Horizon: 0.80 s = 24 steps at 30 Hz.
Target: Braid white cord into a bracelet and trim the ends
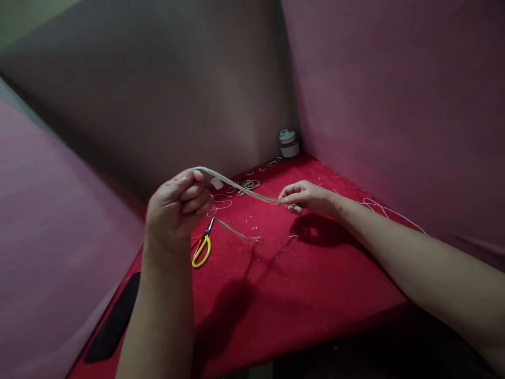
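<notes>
My left hand (179,206) is raised above the red cloth (315,273) in a fist, closed round one end of a bundle of thin pale strands (240,188). The strands run to the right to my right hand (305,197), which pinches their other end just above the cloth. A loose tail of strands (236,231) hangs down from my left hand toward the cloth. Yellow-handled scissors (203,247) lie on the cloth just below my left hand.
A small white-capped jar (289,143) stands in the far corner where two walls meet. Several coiled strand loops (248,184) and short clippings lie behind my hands. Long white strands (384,211) trail at the right wall. A black flat object (114,321) lies at the left edge.
</notes>
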Tool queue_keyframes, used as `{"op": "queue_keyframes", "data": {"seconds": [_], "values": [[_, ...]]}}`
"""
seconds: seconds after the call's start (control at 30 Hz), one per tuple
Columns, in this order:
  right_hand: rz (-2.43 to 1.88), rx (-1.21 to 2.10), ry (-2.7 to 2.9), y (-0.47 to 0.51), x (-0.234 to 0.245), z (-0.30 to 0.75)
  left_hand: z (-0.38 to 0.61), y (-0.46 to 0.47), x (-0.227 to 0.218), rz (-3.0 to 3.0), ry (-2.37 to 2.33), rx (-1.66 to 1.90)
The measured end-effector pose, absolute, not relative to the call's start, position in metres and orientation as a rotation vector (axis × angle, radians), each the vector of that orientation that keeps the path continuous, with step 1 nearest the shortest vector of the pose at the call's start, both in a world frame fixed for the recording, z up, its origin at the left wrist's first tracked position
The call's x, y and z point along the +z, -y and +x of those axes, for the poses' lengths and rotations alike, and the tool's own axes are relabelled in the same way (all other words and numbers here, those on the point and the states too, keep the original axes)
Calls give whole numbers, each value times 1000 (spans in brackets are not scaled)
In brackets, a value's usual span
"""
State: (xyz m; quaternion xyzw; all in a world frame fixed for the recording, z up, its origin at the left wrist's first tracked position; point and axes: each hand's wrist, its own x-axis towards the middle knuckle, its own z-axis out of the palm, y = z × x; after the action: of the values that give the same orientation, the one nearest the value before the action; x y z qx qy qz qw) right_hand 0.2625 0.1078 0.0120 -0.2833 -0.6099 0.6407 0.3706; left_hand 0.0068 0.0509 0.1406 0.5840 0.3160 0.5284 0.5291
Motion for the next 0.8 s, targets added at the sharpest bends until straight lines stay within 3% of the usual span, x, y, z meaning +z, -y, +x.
{"op": "queue_keyframes", "data": {"seconds": [0.8], "values": [[-704, 2060, 1591, -99, 4, 258, -12, -26, 177, 1293, -807, 1697]]}}
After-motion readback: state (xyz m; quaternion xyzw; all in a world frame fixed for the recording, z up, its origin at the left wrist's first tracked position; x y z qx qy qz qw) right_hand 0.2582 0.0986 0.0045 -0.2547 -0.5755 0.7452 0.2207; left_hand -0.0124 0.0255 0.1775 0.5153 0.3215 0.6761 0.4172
